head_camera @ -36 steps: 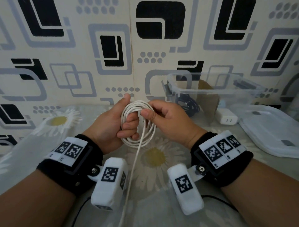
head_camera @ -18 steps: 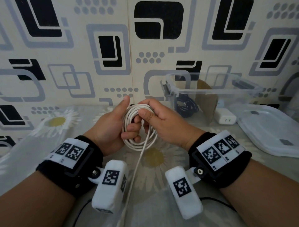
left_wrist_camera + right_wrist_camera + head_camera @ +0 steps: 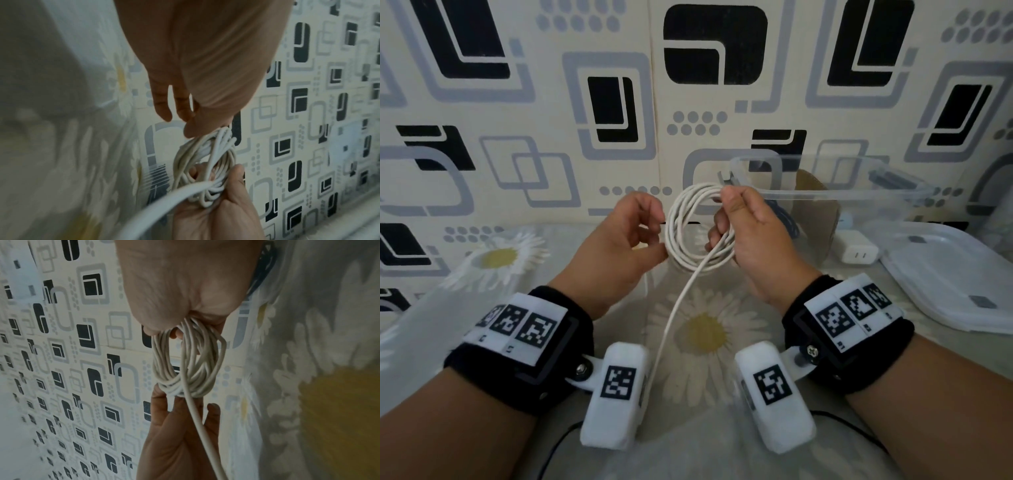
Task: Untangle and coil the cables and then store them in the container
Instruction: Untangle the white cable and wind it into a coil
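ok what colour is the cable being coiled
White; the coiled cable shows best in the head view, gripped in the right hand.

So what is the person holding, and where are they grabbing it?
The right hand grips the coiled white cable by the right side of its loops. The left hand touches the coil's left edge with its fingertips.

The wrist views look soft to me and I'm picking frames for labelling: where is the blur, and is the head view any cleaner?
Left wrist view: the white cable coil is fairly sharp, its near loose strand and the daisy tablecloth smeared. Right wrist view: coil crisp, cloth at the right blurred, the palm dim. Head view: sharp and evenly lit, with wide-angle bending at the edges.
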`<state>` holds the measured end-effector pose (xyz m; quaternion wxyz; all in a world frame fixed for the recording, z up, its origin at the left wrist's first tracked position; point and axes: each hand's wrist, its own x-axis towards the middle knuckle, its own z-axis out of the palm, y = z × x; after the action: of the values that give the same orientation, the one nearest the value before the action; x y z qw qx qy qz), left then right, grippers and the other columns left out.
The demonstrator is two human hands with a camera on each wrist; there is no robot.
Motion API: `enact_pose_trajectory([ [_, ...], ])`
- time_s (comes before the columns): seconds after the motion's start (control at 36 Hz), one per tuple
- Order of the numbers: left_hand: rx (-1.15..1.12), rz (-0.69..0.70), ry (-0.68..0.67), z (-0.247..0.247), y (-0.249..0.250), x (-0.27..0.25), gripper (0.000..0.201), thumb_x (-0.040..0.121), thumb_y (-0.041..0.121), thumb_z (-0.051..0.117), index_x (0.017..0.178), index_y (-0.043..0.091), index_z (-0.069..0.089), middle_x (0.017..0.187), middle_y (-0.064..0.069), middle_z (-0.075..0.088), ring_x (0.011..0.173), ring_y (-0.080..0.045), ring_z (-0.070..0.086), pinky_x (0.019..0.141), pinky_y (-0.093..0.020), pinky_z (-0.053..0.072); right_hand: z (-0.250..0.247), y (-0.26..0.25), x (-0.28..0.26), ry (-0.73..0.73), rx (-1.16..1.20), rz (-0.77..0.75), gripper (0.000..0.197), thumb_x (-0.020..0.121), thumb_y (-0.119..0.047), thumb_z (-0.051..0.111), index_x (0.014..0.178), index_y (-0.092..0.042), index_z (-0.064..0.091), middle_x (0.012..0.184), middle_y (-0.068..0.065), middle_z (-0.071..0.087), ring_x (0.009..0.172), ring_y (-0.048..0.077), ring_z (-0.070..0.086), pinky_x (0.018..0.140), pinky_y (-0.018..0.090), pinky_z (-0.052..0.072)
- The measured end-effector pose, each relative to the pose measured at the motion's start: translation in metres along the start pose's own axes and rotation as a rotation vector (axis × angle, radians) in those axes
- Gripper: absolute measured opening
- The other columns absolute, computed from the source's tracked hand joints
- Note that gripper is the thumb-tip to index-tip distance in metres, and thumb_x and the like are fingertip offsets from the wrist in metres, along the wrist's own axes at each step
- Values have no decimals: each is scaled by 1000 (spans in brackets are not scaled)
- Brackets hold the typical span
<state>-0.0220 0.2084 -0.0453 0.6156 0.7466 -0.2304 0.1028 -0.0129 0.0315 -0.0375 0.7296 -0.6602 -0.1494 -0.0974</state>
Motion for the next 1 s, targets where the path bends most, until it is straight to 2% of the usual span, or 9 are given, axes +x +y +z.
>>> enact_pose_trajectory([
  [0.19, 109, -110, -168, -2, 0, -3, 50, 64, 15, 84, 88, 23, 41, 77, 7, 50, 67, -15, 48, 69, -37, 44, -2, -11, 0, 89, -43, -161, 20, 103, -33, 39, 98, -17, 51, 64, -6, 47, 60, 13, 52, 68, 42, 51],
  [0.25, 89, -165, -211, 1, 1, -4, 39, 64, 32, 81, 82, 27, 47, 74, 6, 50, 66, -18, 45, 64, -34, 41, -4, -15, 1, 133, -123, -257, 20, 101, -36, 40, 97, -19, 50, 60, -11, 50, 58, 10, 52, 65, 42, 52],
  [0.33, 36, -233, -192, 5, 9, -5, 18, 75, 37, 73, 79, 24, 60, 61, 5, 44, 52, -11, 35, 50, -22, 34, -6, -15, 1, 191, -192, -372, 19, 97, -36, 42, 103, -20, 49, 66, -10, 52, 59, 12, 53, 58, 33, 51],
  [0.39, -29, -288, -205, 5, 13, -6, 29, 77, 39, 77, 91, 16, 66, 54, 5, 40, 48, -10, 31, 45, -18, 31, -8, -15, 2, 233, -224, -409, 18, 100, -30, 41, 107, -15, 48, 70, -1, 52, 61, 18, 54, 57, 26, 50],
  [0.44, 29, -329, -249, 5, 15, -6, 41, 67, 41, 76, 97, 14, 71, 50, 3, 45, 44, -9, 35, 43, -16, 33, -9, -15, 2, 260, -226, -425, 14, 103, -24, 41, 106, -13, 47, 70, 1, 52, 62, 20, 53, 56, 23, 49],
  [0.53, 124, -389, -311, 7, 16, -9, 25, 73, 29, 75, 91, 11, 75, 53, -4, 61, 42, -11, 50, 46, -17, 44, -9, -15, 1, 279, -206, -437, 13, 103, -22, 41, 106, -11, 47, 70, 3, 52, 61, 18, 52, 56, 22, 49],
  [0.64, 147, -398, -170, 6, 9, -6, 8, 86, 19, 69, 88, 12, 73, 69, -6, 73, 55, -11, 66, 51, -13, 47, -6, -13, 1, 260, -182, -428, 21, 99, -30, 42, 107, -13, 48, 69, 1, 52, 59, 15, 52, 57, 25, 50],
  [0.81, 123, -298, 47, 4, 1, -2, 21, 97, 19, 53, 95, 25, 73, 88, 3, 76, 87, -9, 71, 74, -25, 52, -5, -10, -2, 149, -233, -357, 18, 101, -28, 43, 105, -12, 50, 66, 0, 50, 56, 8, 51, 54, 21, 47],
  [1.0, 108, -242, 177, 2, -1, 1, 9, 88, 18, 69, 94, 17, 63, 82, -1, 74, 74, -9, 72, 65, -21, 52, -1, -5, -6, 13, -267, -209, 18, 100, -30, 43, 103, -14, 51, 62, 0, 51, 55, 10, 53, 53, 24, 48],
])
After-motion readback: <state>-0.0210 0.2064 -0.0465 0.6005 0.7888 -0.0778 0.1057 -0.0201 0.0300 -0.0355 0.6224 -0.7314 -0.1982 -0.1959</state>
